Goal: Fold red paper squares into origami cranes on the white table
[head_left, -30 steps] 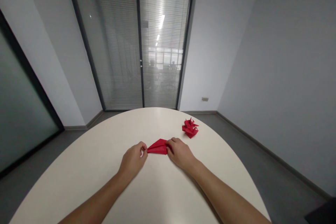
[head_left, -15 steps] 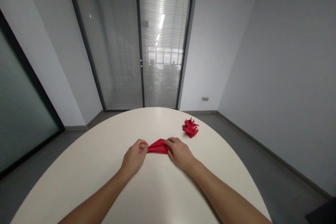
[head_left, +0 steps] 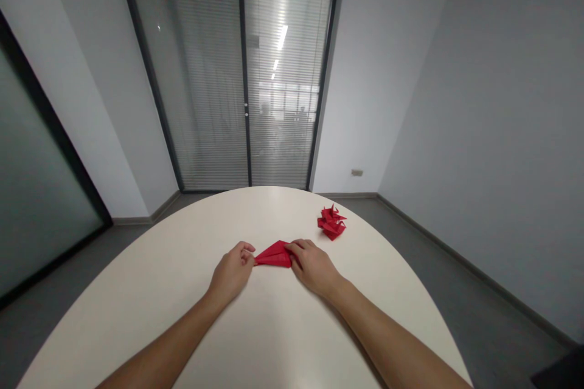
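A folded piece of red paper, kite-shaped and pointed at its left end, lies on the table between my two hands. My left hand has its fingers curled at the narrow tip, thumb and fingers closed around it; the very tip is hidden there. The wide right end is in my right hand, whose fingers rest on top with the thumb at the near edge. Beyond my right hand sits a small cluster of red folded-paper figures with pointed ends, touching one another.
The round cream table curves away to its far edge in front of me. Behind it stand glass panels with blinds in dark frames. A wall socket is low on the wall at the right.
My left hand has shifted very slightly left at the paper's tip, and its upper fingers have lifted a little. My right hand and the red figures stay put.
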The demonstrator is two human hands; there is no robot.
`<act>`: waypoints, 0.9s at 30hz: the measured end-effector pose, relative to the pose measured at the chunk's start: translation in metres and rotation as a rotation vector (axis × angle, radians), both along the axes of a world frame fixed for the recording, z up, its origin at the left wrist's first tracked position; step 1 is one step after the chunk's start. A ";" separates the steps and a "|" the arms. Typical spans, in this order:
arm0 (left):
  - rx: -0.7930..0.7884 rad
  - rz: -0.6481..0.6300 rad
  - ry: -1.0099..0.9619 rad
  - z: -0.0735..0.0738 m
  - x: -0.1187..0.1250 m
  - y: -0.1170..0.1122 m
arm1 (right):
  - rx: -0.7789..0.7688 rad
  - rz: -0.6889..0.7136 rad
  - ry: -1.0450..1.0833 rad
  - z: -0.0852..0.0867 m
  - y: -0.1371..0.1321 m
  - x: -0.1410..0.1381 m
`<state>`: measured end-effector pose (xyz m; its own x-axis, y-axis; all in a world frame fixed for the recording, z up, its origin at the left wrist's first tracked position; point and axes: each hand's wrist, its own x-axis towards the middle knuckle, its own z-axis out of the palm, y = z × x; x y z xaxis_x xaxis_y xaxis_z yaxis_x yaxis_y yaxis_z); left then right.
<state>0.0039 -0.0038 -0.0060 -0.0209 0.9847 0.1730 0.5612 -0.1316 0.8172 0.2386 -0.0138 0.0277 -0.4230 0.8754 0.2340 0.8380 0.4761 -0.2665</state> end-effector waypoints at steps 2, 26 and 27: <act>0.008 -0.006 0.016 0.001 -0.001 -0.001 | -0.006 0.003 -0.003 0.000 0.000 0.000; 0.282 -0.018 0.298 0.012 0.006 -0.012 | 0.014 0.021 -0.022 0.003 -0.001 0.001; 0.352 -0.070 0.346 0.012 0.007 -0.014 | 0.016 0.020 -0.027 0.003 -0.002 0.000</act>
<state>0.0111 -0.0178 0.0064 0.1609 0.8624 0.4800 0.7715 -0.4132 0.4839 0.2388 -0.0154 0.0311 -0.4471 0.8629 0.2356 0.8350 0.4971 -0.2360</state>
